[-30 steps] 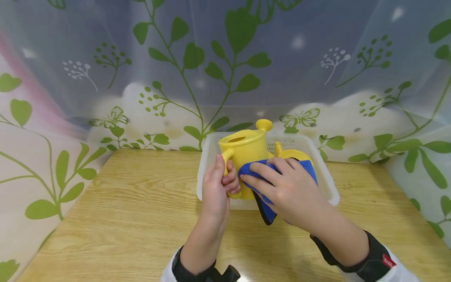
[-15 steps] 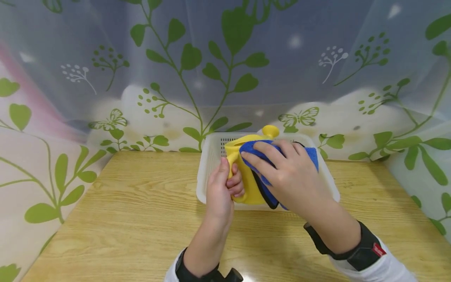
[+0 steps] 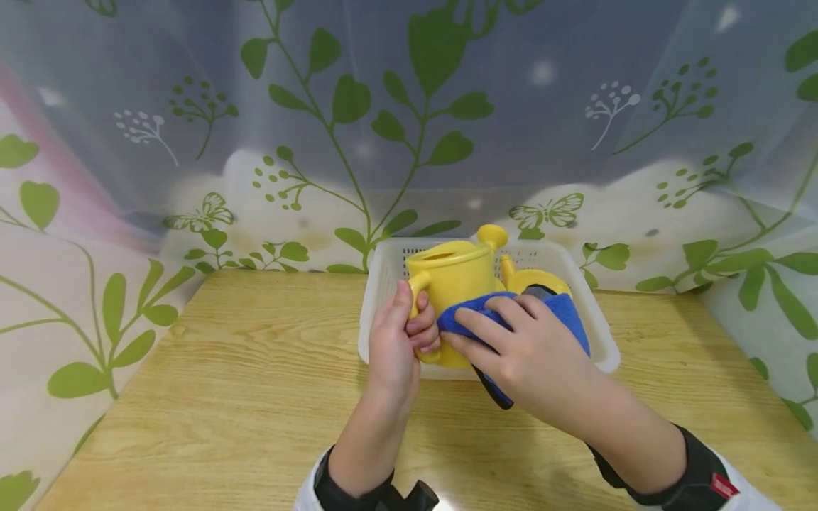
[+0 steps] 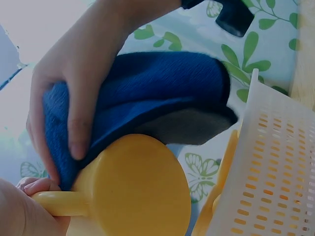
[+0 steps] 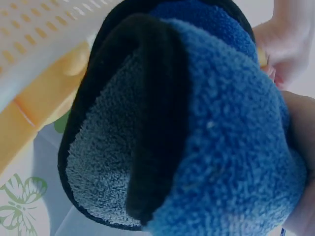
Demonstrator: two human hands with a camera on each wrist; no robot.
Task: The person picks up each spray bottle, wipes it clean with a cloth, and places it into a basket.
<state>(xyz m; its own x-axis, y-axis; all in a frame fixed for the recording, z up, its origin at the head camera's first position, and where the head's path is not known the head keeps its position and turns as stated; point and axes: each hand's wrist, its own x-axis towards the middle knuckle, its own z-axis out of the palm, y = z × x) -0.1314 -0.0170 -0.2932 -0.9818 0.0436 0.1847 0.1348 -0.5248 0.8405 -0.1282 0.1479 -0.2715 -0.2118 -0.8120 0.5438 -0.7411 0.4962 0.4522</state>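
Watering can (image 3: 456,277), held up near the front of the basket (image 3: 606,355): we see the left hand (image 3: 399,330) with fingers clamped round its handle (image 4: 64,202), the right hand (image 3: 533,348) with fingers bent over the cloth (image 3: 570,318), pressing it to the side. We judge that too hard a push could twist the can in its one-handed hold. Within the basket sits a yellow piece (image 3: 540,276), rising above the rim; what lies lower, behind cloth and hands, we cannot tell.
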